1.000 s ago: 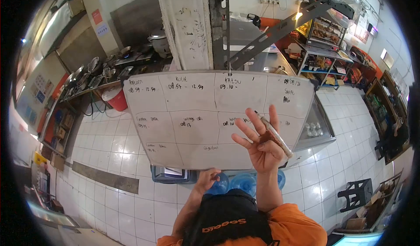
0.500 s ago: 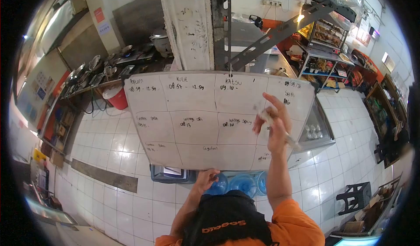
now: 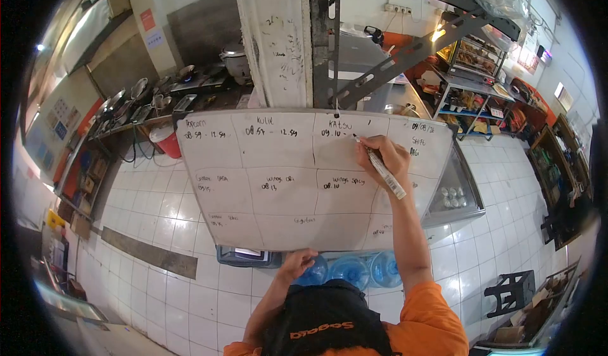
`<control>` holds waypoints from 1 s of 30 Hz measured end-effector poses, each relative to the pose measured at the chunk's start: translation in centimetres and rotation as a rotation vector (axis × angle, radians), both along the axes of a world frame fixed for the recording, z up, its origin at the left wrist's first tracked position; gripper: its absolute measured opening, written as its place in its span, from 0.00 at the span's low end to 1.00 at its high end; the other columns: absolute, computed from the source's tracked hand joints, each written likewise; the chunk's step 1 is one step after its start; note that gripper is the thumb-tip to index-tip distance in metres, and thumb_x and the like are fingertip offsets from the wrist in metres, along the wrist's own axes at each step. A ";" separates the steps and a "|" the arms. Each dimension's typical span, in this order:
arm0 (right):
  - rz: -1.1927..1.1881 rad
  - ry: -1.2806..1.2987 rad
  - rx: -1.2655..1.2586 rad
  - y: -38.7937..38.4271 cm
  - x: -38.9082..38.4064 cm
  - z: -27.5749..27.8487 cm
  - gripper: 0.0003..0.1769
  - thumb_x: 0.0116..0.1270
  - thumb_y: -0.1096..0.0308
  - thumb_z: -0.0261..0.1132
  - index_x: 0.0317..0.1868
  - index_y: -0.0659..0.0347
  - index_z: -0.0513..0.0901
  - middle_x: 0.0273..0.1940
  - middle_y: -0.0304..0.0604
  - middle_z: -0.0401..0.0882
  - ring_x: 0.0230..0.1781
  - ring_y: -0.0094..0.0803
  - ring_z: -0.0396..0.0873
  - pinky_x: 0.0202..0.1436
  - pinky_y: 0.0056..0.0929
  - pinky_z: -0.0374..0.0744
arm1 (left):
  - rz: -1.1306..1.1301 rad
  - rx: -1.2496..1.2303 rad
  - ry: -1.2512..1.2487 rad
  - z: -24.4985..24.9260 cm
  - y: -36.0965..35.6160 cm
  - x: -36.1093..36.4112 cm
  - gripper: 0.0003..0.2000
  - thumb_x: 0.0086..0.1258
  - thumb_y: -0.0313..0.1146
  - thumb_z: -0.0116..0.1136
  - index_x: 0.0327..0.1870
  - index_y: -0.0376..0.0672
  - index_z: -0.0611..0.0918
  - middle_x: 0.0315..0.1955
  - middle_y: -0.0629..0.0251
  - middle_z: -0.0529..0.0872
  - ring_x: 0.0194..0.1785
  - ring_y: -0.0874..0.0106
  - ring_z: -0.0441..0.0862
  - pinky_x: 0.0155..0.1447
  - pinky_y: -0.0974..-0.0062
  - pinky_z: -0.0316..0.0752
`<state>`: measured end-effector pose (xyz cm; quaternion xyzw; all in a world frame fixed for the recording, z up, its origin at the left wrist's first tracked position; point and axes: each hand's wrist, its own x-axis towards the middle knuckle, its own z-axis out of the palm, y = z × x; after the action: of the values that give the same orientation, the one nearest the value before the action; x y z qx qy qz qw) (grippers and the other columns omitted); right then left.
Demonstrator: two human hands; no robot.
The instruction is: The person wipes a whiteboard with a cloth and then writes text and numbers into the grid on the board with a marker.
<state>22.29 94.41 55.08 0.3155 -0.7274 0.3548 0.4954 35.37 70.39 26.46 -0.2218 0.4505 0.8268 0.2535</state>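
A whiteboard [image 3: 285, 194] with a hand-drawn grid and black handwriting hangs in front of me. My right hand [image 3: 389, 155] is closed around a white marker [image 3: 387, 177]. The marker's dark tip is at the board beside "09.10 -" in the box headed "KATSU"; whether it touches the surface is hard to tell. Part of the writing in the right column is hidden behind this hand and forearm. Down at the board's bottom edge, my left hand [image 3: 297, 264] grips the frame with curled fingers.
Blue water jugs [image 3: 348, 270] and a blue-grey container [image 3: 249, 256] stand below the board. Pans line the counter [image 3: 149, 116] at left, near a red bucket [image 3: 168, 142]. A glass-topped case [image 3: 453, 191] is behind the board's right side. A black stool [image 3: 512, 292] stands at right.
My right hand has come from raised in front of the board to the "KATSU" box, turning the marker so its tip points at the board. My left hand stays at the bottom edge.
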 end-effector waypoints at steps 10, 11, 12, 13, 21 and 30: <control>-0.060 -0.028 -0.074 -0.3 0.2 0.1 0.08 0.56 0.76 0.74 0.31 0.59 0.82 0.21 0.39 0.82 0.18 0.25 0.80 0.25 0.21 0.76 | -0.105 0.037 0.064 -4.4 -1.4 0.1 0.06 0.64 0.27 0.65 0.41 0.45 0.84 0.40 0.70 0.85 0.44 0.77 0.82 0.44 0.78 0.79; -0.077 -0.039 -0.071 -0.5 0.4 0.4 0.08 0.56 0.76 0.74 0.31 0.58 0.82 0.21 0.38 0.81 0.18 0.25 0.80 0.24 0.21 0.76 | -0.095 0.021 0.046 -4.4 -1.4 0.1 0.05 0.65 0.27 0.65 0.41 0.44 0.84 0.40 0.69 0.85 0.44 0.77 0.82 0.44 0.78 0.79; -0.094 -0.051 -0.069 -0.5 0.5 0.5 0.08 0.56 0.76 0.73 0.30 0.58 0.81 0.20 0.38 0.81 0.17 0.25 0.79 0.24 0.21 0.75 | -0.086 0.006 0.026 -4.2 -1.2 0.1 0.05 0.65 0.26 0.64 0.40 0.43 0.84 0.40 0.69 0.85 0.44 0.77 0.82 0.44 0.78 0.80; -0.080 -0.049 -0.060 -0.4 0.5 0.4 0.08 0.56 0.77 0.73 0.30 0.58 0.81 0.20 0.38 0.81 0.16 0.24 0.79 0.24 0.21 0.75 | -0.077 -0.010 0.009 -4.0 -1.1 0.1 0.04 0.66 0.26 0.64 0.40 0.43 0.85 0.40 0.68 0.85 0.45 0.76 0.83 0.45 0.78 0.80; -0.085 -0.043 -0.106 0.0 0.3 -0.4 0.08 0.57 0.76 0.71 0.27 0.58 0.79 0.19 0.37 0.80 0.15 0.24 0.78 0.22 0.20 0.74 | -0.207 -0.134 0.323 -6.6 -2.1 0.1 0.05 0.66 0.25 0.64 0.41 0.41 0.85 0.41 0.67 0.86 0.45 0.75 0.84 0.46 0.79 0.81; -0.143 -0.104 -0.174 0.0 0.5 -0.5 0.11 0.57 0.73 0.74 0.27 0.56 0.77 0.18 0.37 0.80 0.17 0.26 0.81 0.23 0.22 0.77 | -0.209 -0.226 0.482 -8.6 -2.2 0.2 0.09 0.65 0.19 0.65 0.45 0.39 0.85 0.39 0.66 0.88 0.46 0.72 0.87 0.49 0.76 0.83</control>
<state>22.77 94.41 54.58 0.1996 -0.7392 0.3962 0.5068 35.62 68.19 17.82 0.0019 0.6075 0.7695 0.1969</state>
